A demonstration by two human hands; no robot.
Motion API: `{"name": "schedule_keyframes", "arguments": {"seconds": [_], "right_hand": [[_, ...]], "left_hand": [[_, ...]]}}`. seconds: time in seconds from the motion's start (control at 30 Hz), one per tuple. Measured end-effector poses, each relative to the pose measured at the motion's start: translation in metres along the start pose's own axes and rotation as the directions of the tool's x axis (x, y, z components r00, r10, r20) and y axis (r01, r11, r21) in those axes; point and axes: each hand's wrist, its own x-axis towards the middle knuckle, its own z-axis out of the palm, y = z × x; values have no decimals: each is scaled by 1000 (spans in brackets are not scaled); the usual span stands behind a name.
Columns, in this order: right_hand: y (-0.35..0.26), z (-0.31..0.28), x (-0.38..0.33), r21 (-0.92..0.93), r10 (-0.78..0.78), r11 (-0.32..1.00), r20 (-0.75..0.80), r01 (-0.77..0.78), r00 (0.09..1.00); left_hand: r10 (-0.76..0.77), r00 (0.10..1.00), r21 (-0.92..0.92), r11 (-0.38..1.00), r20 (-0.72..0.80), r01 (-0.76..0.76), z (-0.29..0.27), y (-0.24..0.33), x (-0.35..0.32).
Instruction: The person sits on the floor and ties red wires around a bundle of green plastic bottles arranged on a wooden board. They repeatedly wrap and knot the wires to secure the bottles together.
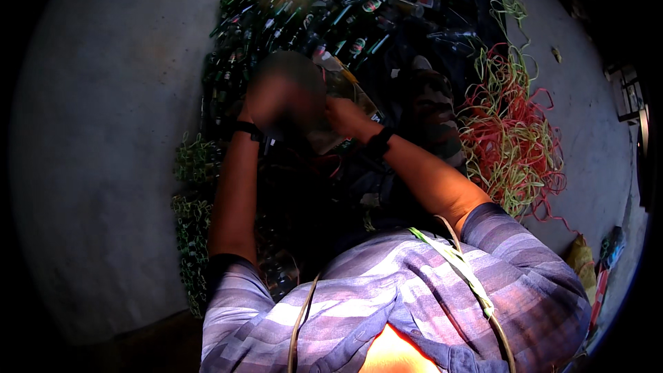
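My left hand [265,100] reaches forward over the bottles, its fingers lost in a dark blurred patch, so I cannot see what they do. Close to its right, my right hand [349,119] is curled closed at the edge of the same patch. Whatever it grips, if anything, does not show. Just beyond and beside the right hand lies a flat, box-like piece with a yellowish edge [347,73], partly hidden by the hands. Dark bands circle both wrists. Several green glass bottles [358,46] with labels lie in a pile ahead of my hands.
A tangled heap of red and yellow-green cord [507,135] lies on the floor to the right. A camouflage-patterned trouser leg [431,107] is near my right forearm. More green cord or netting [190,235] runs along the left, beside grey floor [103,166]. Bags [583,262] stand at lower right.
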Motion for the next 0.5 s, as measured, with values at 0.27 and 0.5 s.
{"name": "schedule_keyframes", "arguments": {"seconds": [0.27,0.5], "right_hand": [[-9,3,-1,-204,28,978,-4,-28,1000],[-19,-1,1,-243,130,962,21,-121,991]], "left_hand": [[8,983,-220,974,-181,-48,13,-9,2],[-112,992,-406,906,49,123,13,-20,18]]}}
